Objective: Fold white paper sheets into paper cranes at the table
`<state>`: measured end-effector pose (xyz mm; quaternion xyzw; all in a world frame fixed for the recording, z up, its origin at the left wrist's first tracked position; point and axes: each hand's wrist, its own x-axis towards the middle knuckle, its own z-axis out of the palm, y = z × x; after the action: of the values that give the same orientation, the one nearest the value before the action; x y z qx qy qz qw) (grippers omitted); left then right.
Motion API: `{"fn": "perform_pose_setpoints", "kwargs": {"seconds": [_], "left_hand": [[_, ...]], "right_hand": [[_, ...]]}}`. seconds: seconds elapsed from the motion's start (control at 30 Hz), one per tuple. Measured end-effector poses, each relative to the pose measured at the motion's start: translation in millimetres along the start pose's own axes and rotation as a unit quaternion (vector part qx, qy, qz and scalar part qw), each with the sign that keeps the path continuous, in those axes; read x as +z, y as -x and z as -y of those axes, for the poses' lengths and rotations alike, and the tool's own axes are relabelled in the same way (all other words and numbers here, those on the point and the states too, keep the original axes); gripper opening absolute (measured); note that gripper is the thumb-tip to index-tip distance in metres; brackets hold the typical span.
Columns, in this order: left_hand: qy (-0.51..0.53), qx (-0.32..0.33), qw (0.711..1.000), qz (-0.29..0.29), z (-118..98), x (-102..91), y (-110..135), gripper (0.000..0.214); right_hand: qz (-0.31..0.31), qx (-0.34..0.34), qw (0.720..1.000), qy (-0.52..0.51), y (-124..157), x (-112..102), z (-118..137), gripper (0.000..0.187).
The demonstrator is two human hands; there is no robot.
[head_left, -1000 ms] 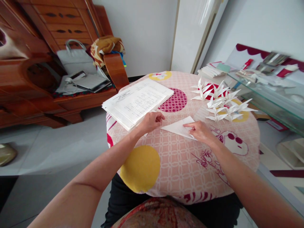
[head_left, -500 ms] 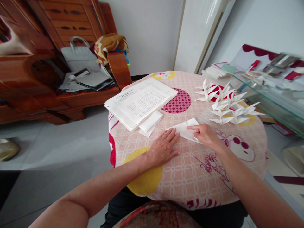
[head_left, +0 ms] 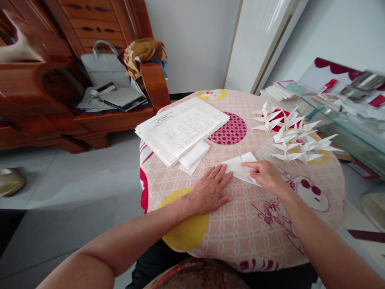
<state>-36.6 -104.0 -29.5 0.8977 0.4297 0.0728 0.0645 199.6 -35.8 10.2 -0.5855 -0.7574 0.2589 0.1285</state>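
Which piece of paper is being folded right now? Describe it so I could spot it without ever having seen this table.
Find the round table with the pink patterned cloth. Near its middle, in front of the paper stack and left of the cranes, lies a folded sheet. Unlike the loose slips by the stack, it is a flat white triangle pinned under the left hand and right hand.

Single head-worn view: the camera is looking forward and down from above the seated person's lap, sitting close over the round table (head_left: 240, 224), with both forearms entering from the lower frame edge.
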Motion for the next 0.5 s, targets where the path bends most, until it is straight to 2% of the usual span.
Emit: {"fn": "perform_pose_setpoints", "kwargs": {"seconds": [0.5], "left_hand": [[-0.023,0.013,0.999,-0.020,5.2,-9.5,-4.3,0.071]], "right_hand": [[-0.010,-0.006,1.000,0.025,-4.9,2.3,0.8,0.053]]}}
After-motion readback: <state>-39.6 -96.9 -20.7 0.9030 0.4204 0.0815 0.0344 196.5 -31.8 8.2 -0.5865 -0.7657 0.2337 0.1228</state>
